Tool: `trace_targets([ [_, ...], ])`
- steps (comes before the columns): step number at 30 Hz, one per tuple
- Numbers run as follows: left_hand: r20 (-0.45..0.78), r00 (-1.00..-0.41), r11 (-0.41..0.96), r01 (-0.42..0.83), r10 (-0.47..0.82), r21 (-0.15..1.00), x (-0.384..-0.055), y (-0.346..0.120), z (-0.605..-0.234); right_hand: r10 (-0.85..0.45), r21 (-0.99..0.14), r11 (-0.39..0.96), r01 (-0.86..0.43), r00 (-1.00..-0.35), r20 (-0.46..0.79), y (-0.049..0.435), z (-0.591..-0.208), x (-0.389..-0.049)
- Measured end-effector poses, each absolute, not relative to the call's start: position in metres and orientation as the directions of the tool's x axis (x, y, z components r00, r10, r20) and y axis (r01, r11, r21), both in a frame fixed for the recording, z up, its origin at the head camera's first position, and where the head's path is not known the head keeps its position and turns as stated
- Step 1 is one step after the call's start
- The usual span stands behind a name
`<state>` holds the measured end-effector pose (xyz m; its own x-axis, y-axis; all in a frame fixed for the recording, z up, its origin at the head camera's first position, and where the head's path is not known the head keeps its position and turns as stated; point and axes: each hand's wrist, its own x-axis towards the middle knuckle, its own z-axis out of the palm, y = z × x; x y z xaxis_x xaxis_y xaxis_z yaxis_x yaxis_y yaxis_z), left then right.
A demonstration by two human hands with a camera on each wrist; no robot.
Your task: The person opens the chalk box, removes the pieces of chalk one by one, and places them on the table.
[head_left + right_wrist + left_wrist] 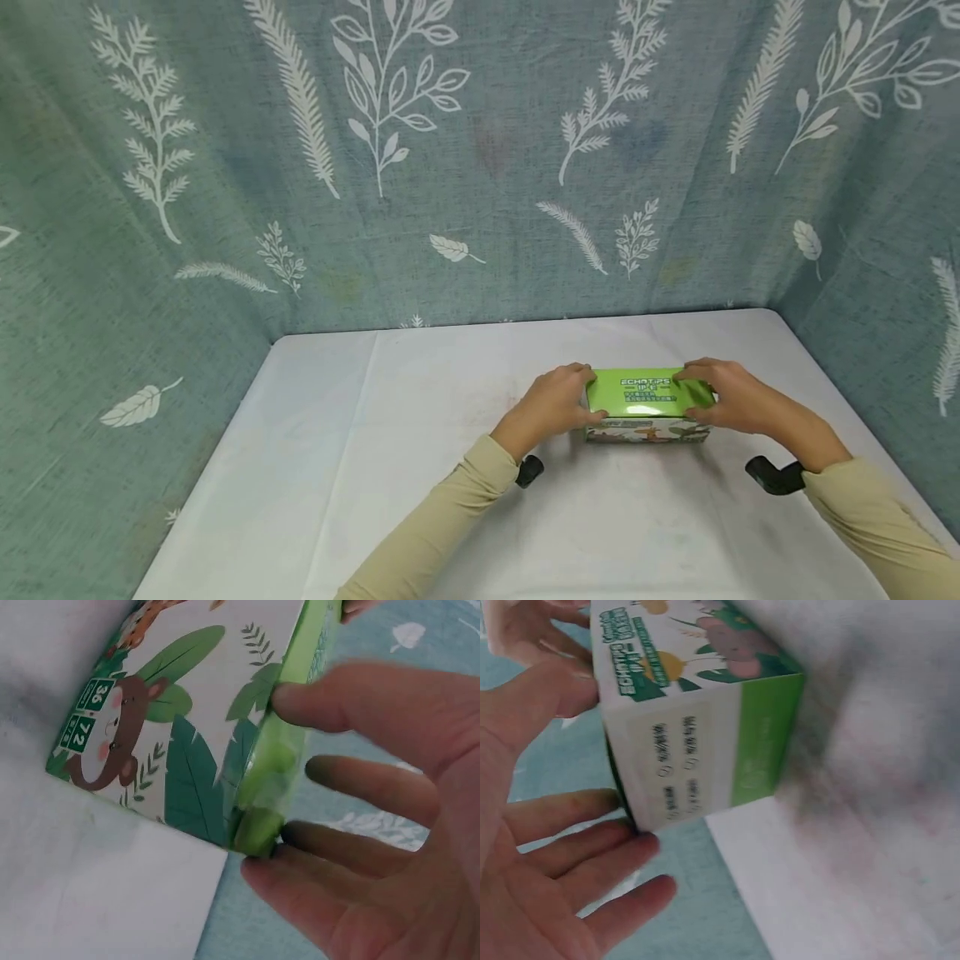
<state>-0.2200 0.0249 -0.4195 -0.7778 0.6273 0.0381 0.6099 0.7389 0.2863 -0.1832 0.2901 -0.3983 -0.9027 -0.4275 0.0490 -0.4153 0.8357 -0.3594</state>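
Observation:
A small carton box with a glossy green top and white printed sides rests on the table, right of centre in the head view. At its left end my left hand holds the upper edges, thumb at the front and fingers towards the back. The right end is held by my right hand, its thumb on the front top edge and its fingers over the green top. Cartoon animals and leaves cover the box's long side in the right wrist view. Its white and green end panel faces the left wrist camera.
A white cloth covers the table. Blue-green curtains with white leaf prints stand behind and at both sides. Black pieces are attached at both wrists.

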Motion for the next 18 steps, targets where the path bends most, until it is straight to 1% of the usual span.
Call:
trace_targets([
  [4,0.032,-0.753,0.723,0.642,0.657,0.257,-0.22,0.029,-0.418,-0.388,-0.366,0.862,-0.352,-0.921,-0.027,0.284,-0.396,-0.186],
  [6,0.023,-0.739,0.714,0.659,0.674,0.236,-0.219,0.031,-0.416,-0.382,-0.346,0.875,-0.339,-0.922,-0.062,0.282,-0.395,-0.188],
  [9,0.011,-0.719,0.704,0.683,0.694,0.195,-0.219,0.035,-0.412,-0.401,-0.298,0.885,-0.357,-0.911,-0.099,0.28,-0.393,-0.191],
  [13,0.004,-0.704,0.699,0.705,0.71,0.121,-0.219,0.038,-0.406,-0.443,-0.266,0.875,-0.403,-0.889,-0.111,0.277,-0.391,-0.194],
  [18,-0.01,-0.706,0.702,0.702,0.708,0.121,-0.22,0.039,-0.403,-0.44,-0.277,0.874,-0.399,-0.892,-0.103,0.279,-0.392,-0.194],
])
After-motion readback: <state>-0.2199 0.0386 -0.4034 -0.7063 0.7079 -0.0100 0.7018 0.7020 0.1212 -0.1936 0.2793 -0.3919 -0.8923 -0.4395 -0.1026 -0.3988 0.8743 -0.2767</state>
